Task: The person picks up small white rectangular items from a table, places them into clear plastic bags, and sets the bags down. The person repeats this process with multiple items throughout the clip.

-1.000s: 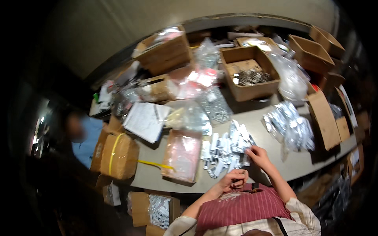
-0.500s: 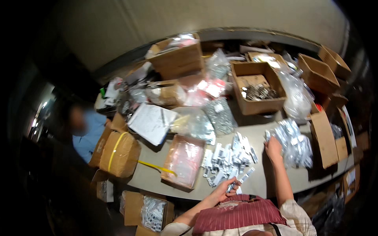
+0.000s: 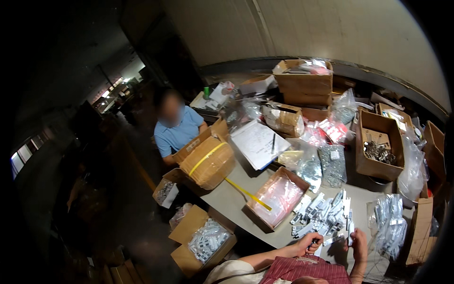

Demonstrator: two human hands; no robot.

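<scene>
Dozens of loose strips [image 3: 325,215] lie unbagged at twelve o'clock, bagged pieces [image 3: 391,229] at two; your right hand [image 3: 359,244] pinches one strip [image 3: 350,232], your left hand [image 3: 307,244] curls closed, contents unclear.

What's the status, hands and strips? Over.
Left fingers curled, contents unclear. Right fingers holding one pale strip. Strip pile ahead, open box at its left.

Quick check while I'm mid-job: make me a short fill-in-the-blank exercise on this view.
1. The person's hand nearer the bagged silvery pieces is the ____ one.
2. In the picture, the loose pieces lie to the ____ of those bags.
3. The strap around the taped carton is ____.
4. The co-worker's shirt is light ____.

Missing words: right; left; yellow; blue.
</scene>
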